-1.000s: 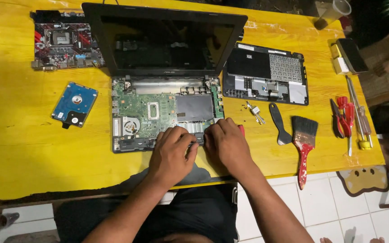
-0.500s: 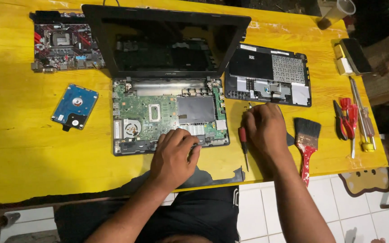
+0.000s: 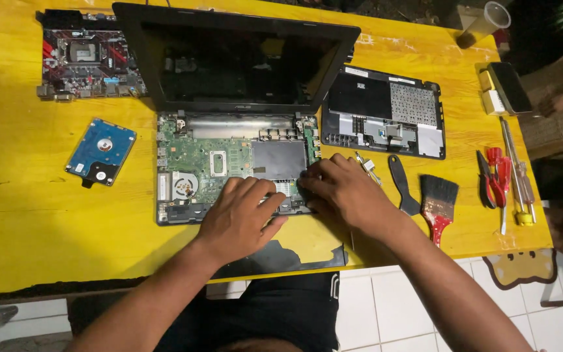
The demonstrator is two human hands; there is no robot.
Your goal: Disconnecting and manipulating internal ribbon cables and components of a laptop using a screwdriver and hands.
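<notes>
Both hands are down on the opened laptop base (image 3: 229,166), which sits mid-bench with its green board exposed and the black screen (image 3: 236,62) standing up behind it. The left hand (image 3: 239,218) lies palm down over the base's front edge, fingers loosely spread and resting on the board near the front right area, not gripping anything that I can see. The right hand (image 3: 346,192) is at the base's front right corner, fingers curled in and bunched, tips touching the edge there. Whether it's pinching something small, I can't tell, the fingers hide it.

Around the base on the yellow bench (image 3: 34,215): a blue hard drive (image 3: 101,152) off to its left, a separate motherboard (image 3: 86,58) at the back left, the removed keyboard cover (image 3: 386,111) lying face down to its right. Just past the right hand there's a black pry tool (image 3: 402,186), then a red-handled brush (image 3: 438,205), and further right red pliers (image 3: 493,176) and a screwdriver (image 3: 516,176).
</notes>
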